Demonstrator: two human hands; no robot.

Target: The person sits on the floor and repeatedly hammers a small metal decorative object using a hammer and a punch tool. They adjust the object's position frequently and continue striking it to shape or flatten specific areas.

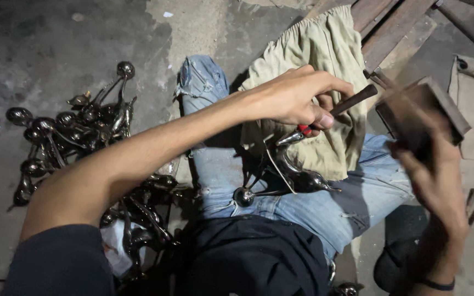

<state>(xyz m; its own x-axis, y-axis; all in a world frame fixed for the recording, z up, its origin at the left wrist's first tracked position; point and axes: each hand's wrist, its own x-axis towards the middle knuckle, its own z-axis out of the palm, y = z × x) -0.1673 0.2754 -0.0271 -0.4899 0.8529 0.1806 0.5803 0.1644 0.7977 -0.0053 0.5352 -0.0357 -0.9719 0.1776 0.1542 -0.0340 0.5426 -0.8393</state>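
Observation:
My left hand (294, 98) reaches across my lap and grips a chisel-like tool (333, 112) with a dark handle and a red band. Its metal tip presses on a dark shiny metal bird figure (292, 175) lying on my jeans-clad thigh. A small metal ball on a rod (243, 196) sticks out from the figure. My right hand (432, 170) is raised at the right, blurred, and grips a wooden block mallet (423, 109) a little above and right of the tool's handle.
A pile of similar dark metal figures with round heads (78, 137) lies on the concrete floor at the left. A beige cloth (319, 49) covers my knee. Wooden planks (390, 27) lie at the top right. A dark shoe (393, 263) shows at the bottom right.

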